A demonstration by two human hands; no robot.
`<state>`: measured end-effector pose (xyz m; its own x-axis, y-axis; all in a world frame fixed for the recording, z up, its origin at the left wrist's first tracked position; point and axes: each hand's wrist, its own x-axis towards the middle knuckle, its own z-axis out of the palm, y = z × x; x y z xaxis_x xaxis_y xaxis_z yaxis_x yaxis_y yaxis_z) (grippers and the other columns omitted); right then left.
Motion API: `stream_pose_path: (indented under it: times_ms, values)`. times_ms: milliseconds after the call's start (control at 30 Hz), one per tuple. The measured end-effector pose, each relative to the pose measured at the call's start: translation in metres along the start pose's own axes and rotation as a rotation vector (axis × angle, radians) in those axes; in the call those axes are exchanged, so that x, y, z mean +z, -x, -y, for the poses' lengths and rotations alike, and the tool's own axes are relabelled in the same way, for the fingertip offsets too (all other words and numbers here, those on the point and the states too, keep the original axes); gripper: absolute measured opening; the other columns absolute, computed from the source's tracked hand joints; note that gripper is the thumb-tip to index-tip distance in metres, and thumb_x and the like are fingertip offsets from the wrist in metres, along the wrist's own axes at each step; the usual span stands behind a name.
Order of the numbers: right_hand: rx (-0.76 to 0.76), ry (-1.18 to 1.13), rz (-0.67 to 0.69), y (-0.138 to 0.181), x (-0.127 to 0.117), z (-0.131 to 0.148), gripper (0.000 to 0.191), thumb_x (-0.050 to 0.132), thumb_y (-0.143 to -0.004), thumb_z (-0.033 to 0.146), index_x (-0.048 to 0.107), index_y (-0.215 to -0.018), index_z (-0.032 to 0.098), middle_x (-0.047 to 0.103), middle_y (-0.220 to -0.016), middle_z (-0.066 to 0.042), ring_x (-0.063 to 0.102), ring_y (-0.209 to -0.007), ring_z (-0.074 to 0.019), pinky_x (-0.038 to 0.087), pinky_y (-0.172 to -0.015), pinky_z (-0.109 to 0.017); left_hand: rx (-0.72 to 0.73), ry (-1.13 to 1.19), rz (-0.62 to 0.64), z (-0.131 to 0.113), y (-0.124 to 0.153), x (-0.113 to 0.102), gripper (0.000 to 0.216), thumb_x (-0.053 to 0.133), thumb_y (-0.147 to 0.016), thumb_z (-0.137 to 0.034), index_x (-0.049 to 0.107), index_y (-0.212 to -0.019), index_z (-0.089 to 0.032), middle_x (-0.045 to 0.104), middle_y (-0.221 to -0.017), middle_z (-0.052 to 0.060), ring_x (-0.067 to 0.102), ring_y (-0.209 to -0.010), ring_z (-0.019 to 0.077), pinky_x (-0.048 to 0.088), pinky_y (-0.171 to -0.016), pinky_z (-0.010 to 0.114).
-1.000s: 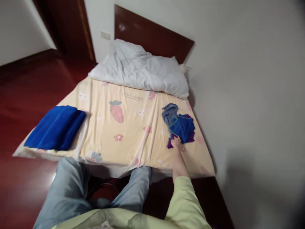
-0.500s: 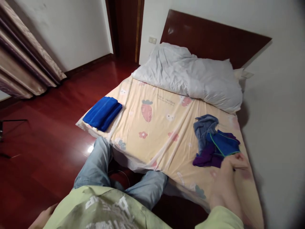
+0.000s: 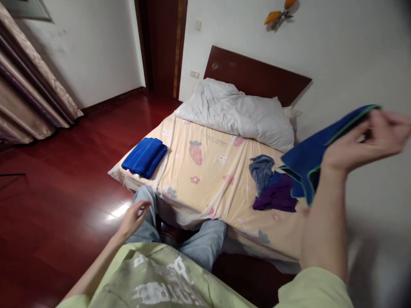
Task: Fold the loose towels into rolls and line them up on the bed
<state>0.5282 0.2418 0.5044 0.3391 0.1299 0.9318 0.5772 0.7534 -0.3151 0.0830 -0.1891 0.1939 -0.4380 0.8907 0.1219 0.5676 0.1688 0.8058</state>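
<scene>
My right hand (image 3: 369, 143) is raised at the right and pinches a blue cloth with a green edge (image 3: 313, 160), lifted off the bed. Below it, a purple cloth (image 3: 276, 197) and a grey-blue cloth (image 3: 261, 170) lie crumpled on the yellow patterned sheet (image 3: 208, 179). My left hand (image 3: 133, 218) hovers by my left knee with its fingers loosely apart and nothing in it. A folded blue towel (image 3: 145, 157) rests on the bed's left edge.
A white pillow or duvet (image 3: 237, 113) lies against the dark headboard (image 3: 257, 77). The bed stands against the right wall. Red wooden floor (image 3: 64, 188) spreads to the left, with curtains (image 3: 28, 90) and a doorway (image 3: 160, 42) beyond.
My right hand has lifted the blue green-edged cloth from the pile up into the air. My left hand has come into view by my knee. The view has tilted upward.
</scene>
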Motion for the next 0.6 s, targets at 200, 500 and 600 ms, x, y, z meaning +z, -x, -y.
stream_pose_path:
  times_ms: [200, 500, 600]
  values:
    - [-0.336, 0.079, 0.505, 0.106, -0.021, 0.158, 0.025, 0.059, -0.104, 0.021, 0.083, -0.101, 0.015, 0.072, -0.093, -0.013, 0.069, -0.086, -0.0169, 0.055, -0.08, -0.032, 0.447, 0.256, -0.007, -0.141, -0.032, 0.033, 0.037, 0.056, -0.104, -0.039, 0.06, -0.136, -0.022, 0.064, -0.132, 0.014, 0.067, -0.115, 0.0232, 0.059, -0.094, 0.039]
    - [0.078, -0.48, 0.795, 0.297, -0.08, 0.314, 0.059, 0.055, -0.101, 0.011, 0.06, -0.149, 0.045, 0.067, -0.1, -0.007, 0.072, -0.089, -0.0236, 0.066, -0.075, -0.04, 0.496, 0.31, -0.113, -0.155, 0.002, 0.005, 0.036, 0.068, -0.098, -0.039, 0.062, -0.127, -0.017, 0.071, -0.115, 0.011, 0.072, -0.103, 0.0229, 0.061, -0.09, 0.034]
    - [0.141, -0.558, 0.783, 0.326, -0.083, 0.34, 0.062, 0.056, -0.099, 0.009, 0.06, -0.147, 0.048, 0.069, -0.099, -0.006, 0.073, -0.087, -0.025, 0.068, -0.074, -0.042, 0.443, 0.198, -0.233, -0.123, 0.024, -0.024, 0.021, 0.052, -0.104, -0.022, 0.068, -0.118, -0.017, 0.076, -0.106, 0.009, 0.075, -0.091, 0.0183, 0.061, -0.083, 0.028]
